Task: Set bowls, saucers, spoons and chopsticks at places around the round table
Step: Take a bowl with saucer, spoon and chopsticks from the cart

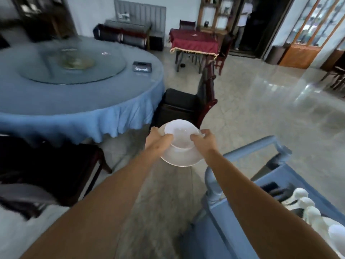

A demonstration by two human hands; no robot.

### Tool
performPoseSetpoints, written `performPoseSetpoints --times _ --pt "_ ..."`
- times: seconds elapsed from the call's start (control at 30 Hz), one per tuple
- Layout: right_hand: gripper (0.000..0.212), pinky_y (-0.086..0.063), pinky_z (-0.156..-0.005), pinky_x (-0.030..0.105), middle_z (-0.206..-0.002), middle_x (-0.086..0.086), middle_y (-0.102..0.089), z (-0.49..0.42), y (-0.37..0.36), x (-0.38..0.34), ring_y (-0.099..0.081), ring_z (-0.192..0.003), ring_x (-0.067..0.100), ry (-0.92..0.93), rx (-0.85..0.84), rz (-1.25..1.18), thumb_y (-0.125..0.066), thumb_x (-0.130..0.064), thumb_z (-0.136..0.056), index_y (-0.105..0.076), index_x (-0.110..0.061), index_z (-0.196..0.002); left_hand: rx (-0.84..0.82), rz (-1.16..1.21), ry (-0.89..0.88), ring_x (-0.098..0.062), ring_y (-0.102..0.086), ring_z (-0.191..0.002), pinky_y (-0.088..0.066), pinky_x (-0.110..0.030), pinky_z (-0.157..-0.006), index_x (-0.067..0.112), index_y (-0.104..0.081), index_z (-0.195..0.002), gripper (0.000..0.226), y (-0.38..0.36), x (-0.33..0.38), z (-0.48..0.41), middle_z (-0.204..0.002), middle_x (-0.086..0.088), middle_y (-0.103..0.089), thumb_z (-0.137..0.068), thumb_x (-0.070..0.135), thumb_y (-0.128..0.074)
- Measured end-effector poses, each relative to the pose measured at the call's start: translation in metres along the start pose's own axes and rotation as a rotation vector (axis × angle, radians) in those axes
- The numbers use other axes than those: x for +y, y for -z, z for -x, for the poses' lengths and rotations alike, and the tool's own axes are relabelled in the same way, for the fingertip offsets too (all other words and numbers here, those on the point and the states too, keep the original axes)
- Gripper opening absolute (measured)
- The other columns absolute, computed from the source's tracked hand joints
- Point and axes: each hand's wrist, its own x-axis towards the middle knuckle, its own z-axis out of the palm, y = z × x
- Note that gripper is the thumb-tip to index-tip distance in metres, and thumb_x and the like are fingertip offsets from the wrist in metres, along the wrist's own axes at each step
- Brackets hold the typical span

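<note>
Blue cloth drapes the round counter [74,101] at my left, with a glass turntable [71,66] on its middle and a small dark box [142,67] near the far edge. At my lower right stands a blue cart [242,221] carrying stacked white crockery [308,208], blurred here. A dark chair [186,103] sits tucked at the counter's rim, straight ahead. In front of that chair, in the air over the floor and between counter and cart, I carry a white bowl [180,135] seated on a wider white saucer [181,158]. The left grip [155,139] pinches the pair from the left and the right grip [204,140] from the right. Each thumb hooks over the bowl's rim, and the other fingers curl below, where I cannot see them. I judge both pieces to be stiff, smooth and glazed, light enough for one grip yet easy to chip on a knock. The bowl seems only to rest on the saucer, so it could slide if I tip the pair. Clamping rim and saucer underside together, as now, looks the safest hold. For setting down I would keep the fingers at the saucer's edge so they come out cleanly. The bowl's mouth faces up, and so does the saucer's. Both are round, so neither has a long axis and only the upright axis through their centres matters. That axis looks close to vertical, though the wide lens keeps me from ruling out a slight tilt.
</note>
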Motion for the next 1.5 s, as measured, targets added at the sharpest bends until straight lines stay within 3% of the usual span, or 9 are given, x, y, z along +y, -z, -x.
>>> performPoseSetpoints --times 0.23,0.4,0.57,0.63,0.73,0.93,1.2,1.37,1.5 --pt "0.056 -0.041 -0.062 0.028 -0.126 0.009 -0.052 0.004 -0.135 -0.046 -0.052 -0.085 0.02 0.066 -0.218 0.09 -0.065 -0.037 -0.08 -0.05 -0.019 -0.131 0.19 0.075 0.161 -0.026 -0.059 -0.089 -0.046 -0.031 -0.07 0.014 -0.054 -0.118 0.045 0.109 -0.065 -0.035 -0.105 -0.006 -0.061 -0.076 0.026 -0.066" --pt "0.058 -0.041 -0.062 0.029 -0.124 0.008 -0.052 -0.01 -0.179 -0.065 -0.052 -0.084 0.017 0.075 -0.308 0.149 -0.063 -0.04 -0.08 -0.049 -0.019 -0.132 0.207 0.358 0.272 -0.023 -0.058 -0.073 -0.047 -0.026 -0.057 0.022 -0.061 -0.093 0.015 0.141 -0.081 -0.057 -0.094 -0.006 -0.061 -0.079 0.024 -0.066" --pt "0.056 -0.043 -0.068 0.033 -0.124 0.009 -0.052 -0.047 -0.194 -0.088 -0.056 -0.095 0.023 0.122 -0.333 0.14 -0.063 -0.038 -0.08 -0.05 -0.02 -0.131 0.186 0.866 0.383 -0.032 -0.068 -0.084 -0.055 -0.033 -0.056 0.021 -0.067 -0.101 0.037 0.141 -0.073 -0.085 -0.099 -0.008 -0.071 -0.091 0.054 -0.054" --pt "0.054 -0.041 -0.063 0.03 -0.122 0.009 -0.053 -0.06 -0.194 -0.096 -0.056 -0.093 0.023 0.151 -0.344 0.145 -0.064 -0.037 -0.08 -0.051 -0.02 -0.129 0.269 0.867 0.334 -0.032 -0.065 -0.073 -0.054 -0.032 -0.046 0.025 -0.063 -0.089 0.028 0.133 -0.068 -0.094 -0.088 -0.007 -0.069 -0.099 0.048 -0.05" --pt "0.056 -0.039 -0.058 0.028 -0.122 0.008 -0.052 -0.074 -0.187 -0.103 -0.056 -0.093 0.022 0.16 -0.349 0.162 -0.064 -0.038 -0.079 -0.049 -0.022 -0.13 0.293 0.857 0.296 -0.036 -0.062 -0.09 -0.046 -0.046 -0.085 0.026 -0.056 -0.082 0.018 0.122 -0.056 -0.104 -0.091 -0.007 -0.066 -0.1 0.03 -0.055" --pt "0.065 -0.039 -0.058 0.027 -0.121 0.007 -0.053 -0.083 -0.163 -0.097 -0.057 -0.092 0.02 0.142 -0.335 0.124 -0.059 -0.058 -0.083 -0.047 -0.021 -0.136 0.255 0.743 0.254 -0.033 -0.066 -0.1 -0.054 -0.047 -0.09 0.021 -0.071 -0.1 0.015 0.105 -0.049 -0.116 -0.104 -0.006 -0.071 -0.096 0.029 -0.058" --pt "0.059 -0.055 -0.086 0.046 -0.118 0.005 -0.059 -0.061 -0.094 -0.051 -0.06 -0.097 0.023 -0.115 -0.181 -0.135 -0.045 -0.066 -0.089 -0.052 -0.026 -0.132 0.156 0.677 0.253 -0.018 -0.065 -0.073 -0.049 -0.023 -0.048 0.024 -0.069 -0.097 0.013 0.068 -0.042 -0.086 -0.085 0.004 -0.069 -0.091 0.033 -0.063" --pt "0.053 -0.056 -0.084 0.048 -0.116 0.007 -0.059 -0.035 -0.035 -0.014 -0.059 -0.098 0.024 -0.121 -0.127 -0.149 -0.042 -0.065 -0.089 -0.051 -0.026 -0.125 -0.01 0.602 0.217 -0.028 -0.068 -0.091 -0.059 -0.04 -0.073 0.021 -0.073 -0.105 0.021 0.013 -0.02 -0.065 -0.103 -0.004 -0.072 -0.088 0.032 -0.068" --pt "0.051 -0.056 -0.068 0.038 -0.111 0.006 -0.059 -0.023 0.026 0.012 -0.06 -0.092 0.023 -0.131 0.017 -0.177 -0.046 -0.066 -0.086 -0.051 -0.028 -0.119 -0.102 0.538 0.244 -0.02 -0.066 -0.076 -0.049 -0.023 -0.048 0.027 -0.071 -0.093 0.014 -0.043 0.009 -0.041 -0.094 0.002 -0.071 -0.082 0.036 -0.073"
